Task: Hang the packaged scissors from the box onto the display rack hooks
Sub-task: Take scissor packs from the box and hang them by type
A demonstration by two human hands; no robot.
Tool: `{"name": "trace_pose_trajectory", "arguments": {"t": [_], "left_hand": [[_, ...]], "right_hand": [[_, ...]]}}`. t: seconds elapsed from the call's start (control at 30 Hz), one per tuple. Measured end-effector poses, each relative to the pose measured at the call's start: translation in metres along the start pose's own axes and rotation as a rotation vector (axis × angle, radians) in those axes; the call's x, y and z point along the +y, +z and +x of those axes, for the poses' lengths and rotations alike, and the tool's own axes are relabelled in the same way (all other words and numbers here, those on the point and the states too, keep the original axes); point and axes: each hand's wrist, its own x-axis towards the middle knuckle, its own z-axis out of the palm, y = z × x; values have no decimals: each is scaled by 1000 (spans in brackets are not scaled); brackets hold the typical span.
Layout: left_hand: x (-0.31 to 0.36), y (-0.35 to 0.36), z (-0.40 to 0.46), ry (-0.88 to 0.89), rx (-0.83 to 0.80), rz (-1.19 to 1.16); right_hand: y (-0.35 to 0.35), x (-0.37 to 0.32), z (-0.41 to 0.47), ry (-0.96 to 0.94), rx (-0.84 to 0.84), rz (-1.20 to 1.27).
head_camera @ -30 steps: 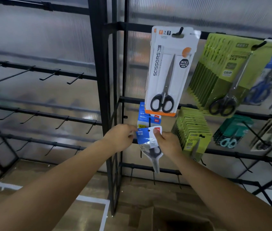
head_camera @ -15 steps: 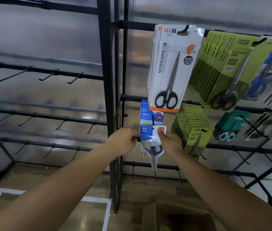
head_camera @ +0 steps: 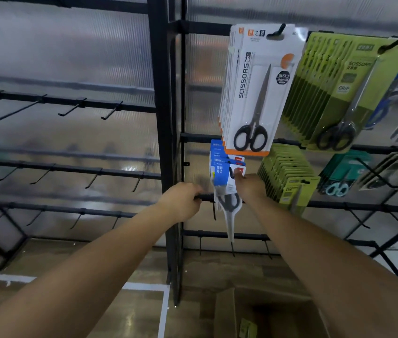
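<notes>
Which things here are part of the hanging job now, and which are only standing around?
Part of the job:
- blue-card scissors pack, pinched at its top by the right hand
- hook it goes on
- left hand, gripping the rack bar
- cardboard box on the floor

Only there:
- white scissors packs
- green scissors packs
- teal scissors packs
- empty hooks on the left

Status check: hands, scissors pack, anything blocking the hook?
Left hand grips the rack bar. Right hand pinches the blue scissors pack at its hook. Nothing blocking.

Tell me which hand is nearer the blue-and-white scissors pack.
Right. The right hand pinches the blue-and-white scissors pack at its top; the left hand sits just left, apparently apart from it.
</notes>
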Motion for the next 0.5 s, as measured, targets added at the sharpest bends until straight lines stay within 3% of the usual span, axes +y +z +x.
{"name": "trace_pose_trajectory", "arguments": {"t": [0.17,0.3,0.5], "left_hand": [[9,-10,19,-12,-2,36],[23,3,39,35,15,36],[64,62,58,-18,-168,-12]], "right_hand": [[-13,-16,12,-14,8,-242],[-30,-12,6,-152,17,-429],[-61,30,-24,-300,-20,-543]]}}
